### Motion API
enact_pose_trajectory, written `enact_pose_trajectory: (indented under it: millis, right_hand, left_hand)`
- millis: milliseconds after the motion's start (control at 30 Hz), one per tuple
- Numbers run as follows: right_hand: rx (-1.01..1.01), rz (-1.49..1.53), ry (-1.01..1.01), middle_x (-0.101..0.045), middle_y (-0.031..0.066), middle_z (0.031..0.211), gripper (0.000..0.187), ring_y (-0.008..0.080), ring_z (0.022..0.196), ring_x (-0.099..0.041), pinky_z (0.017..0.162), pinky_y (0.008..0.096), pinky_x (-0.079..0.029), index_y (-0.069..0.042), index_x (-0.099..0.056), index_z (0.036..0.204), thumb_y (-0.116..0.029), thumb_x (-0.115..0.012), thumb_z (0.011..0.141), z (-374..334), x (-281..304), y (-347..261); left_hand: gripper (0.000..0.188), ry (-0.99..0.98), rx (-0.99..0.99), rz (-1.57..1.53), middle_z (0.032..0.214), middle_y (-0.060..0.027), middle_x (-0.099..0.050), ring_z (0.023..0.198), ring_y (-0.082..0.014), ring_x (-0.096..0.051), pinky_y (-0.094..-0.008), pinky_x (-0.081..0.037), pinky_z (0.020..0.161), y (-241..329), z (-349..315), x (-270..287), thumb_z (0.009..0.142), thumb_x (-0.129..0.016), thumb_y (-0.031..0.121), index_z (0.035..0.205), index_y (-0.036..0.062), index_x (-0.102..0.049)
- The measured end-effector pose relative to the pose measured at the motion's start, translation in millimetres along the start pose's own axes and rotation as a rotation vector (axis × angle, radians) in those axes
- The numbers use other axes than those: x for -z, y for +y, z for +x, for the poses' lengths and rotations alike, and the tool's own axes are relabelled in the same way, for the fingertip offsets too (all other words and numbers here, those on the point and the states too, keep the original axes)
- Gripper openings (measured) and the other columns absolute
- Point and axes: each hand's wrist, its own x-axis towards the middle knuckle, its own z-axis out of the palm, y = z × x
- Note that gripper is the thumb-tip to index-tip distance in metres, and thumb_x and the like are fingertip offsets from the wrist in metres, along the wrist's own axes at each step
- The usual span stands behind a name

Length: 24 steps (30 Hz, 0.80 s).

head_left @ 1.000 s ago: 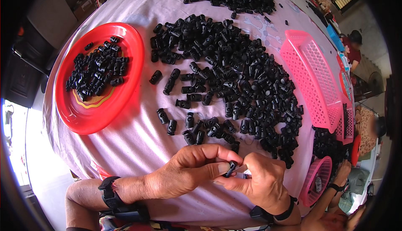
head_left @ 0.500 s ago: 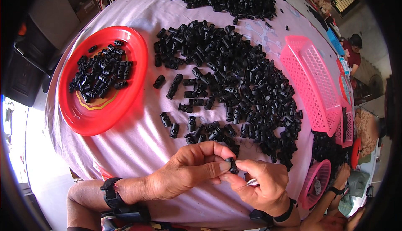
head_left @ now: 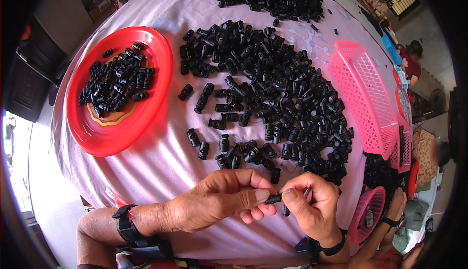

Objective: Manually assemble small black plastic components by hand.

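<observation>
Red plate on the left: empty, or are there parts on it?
Partly filled: a cluster of small black parts lies on the red plate, with bare red surface around it.

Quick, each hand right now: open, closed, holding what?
Left hand: closed, pinching a small black piece.
Right hand: closed around a slim tool, thumb at that same piece.

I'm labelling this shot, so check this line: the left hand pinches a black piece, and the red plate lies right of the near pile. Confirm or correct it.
The side is wrong: the head view shows the red plate left of the near pile. The left hand does pinch a black piece.
</observation>
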Motion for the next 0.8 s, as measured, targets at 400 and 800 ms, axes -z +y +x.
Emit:
enact_pose_trajectory:
  millis: [400,800]
  right_hand:
    - [0.264,-0.079,0.021,-0.065,0.0007,0.064,0.017,0.0016,0.047,-0.052,0.043,0.0187,-0.040,-0.002,-0.066,0.092,-0.007,-0.075,0.079,-1,-2,-4]
    - [0.586,-0.313,0.061,-0.057,0.0003,0.059,0.034,0.0075,0.044,-0.049,0.042,0.0221,-0.037,-0.004,-0.065,0.097,-0.008,-0.082,0.068,4,-9,3]
  left_hand:
    - [0.025,0.111,-0.146,0.003,0.097,-0.0033,-0.063,0.086,-0.0088,-0.059,-0.0235,-0.049,0.078,-5,2,-6,0.094,-0.058,0.012,0.117,0.0028,-0.054]
    - [0.027,0.137,-0.143,0.015,0.107,-0.0065,-0.063,0.094,-0.0126,-0.061,-0.0276,-0.050,0.086,-7,2,-6,0.094,-0.057,0.010,0.119,0.0011,-0.058]
